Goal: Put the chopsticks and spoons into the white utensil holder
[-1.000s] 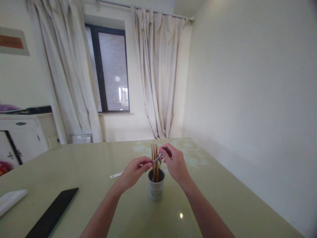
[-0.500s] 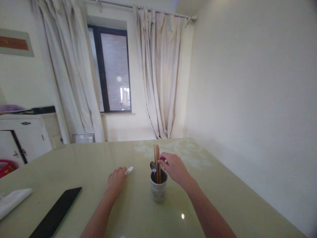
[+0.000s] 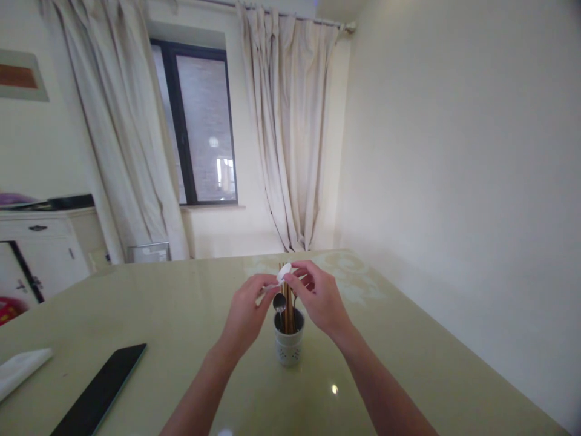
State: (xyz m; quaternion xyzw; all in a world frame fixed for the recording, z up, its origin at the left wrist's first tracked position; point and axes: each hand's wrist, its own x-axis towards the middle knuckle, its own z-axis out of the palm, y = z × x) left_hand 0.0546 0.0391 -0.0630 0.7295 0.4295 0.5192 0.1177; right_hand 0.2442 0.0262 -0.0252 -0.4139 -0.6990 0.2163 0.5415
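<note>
A white spoon (image 3: pixel 284 272) is held up above the cup by both hands. My left hand (image 3: pixel 246 307) pinches its handle from the left. The fingertips of my right hand (image 3: pixel 323 298) close on the bowl of the spoon from the right. Below stands a light cup (image 3: pixel 288 350) with a pattern of small holes, upright on the table. In it are several wooden chopsticks (image 3: pixel 288 318), their tops partly behind the white spoon and fingers. A metal spoon (image 3: pixel 279 302) leans at the cup's left side, and a thin metal handle (image 3: pixel 295 300) shows at its right.
The greenish glossy table (image 3: pixel 181 303) runs back toward a curtained window (image 3: pixel 206 127). A dark flat tablet-like slab (image 3: pixel 102 387) lies at front left, with a white object (image 3: pixel 22 368) beyond it at the edge. A wall (image 3: pixel 454 181) borders the table's right side.
My left hand has lifted the white spoon from the table and brought it right, over the cup. My right hand has moved slightly up from the chopsticks onto the spoon's bowl.
</note>
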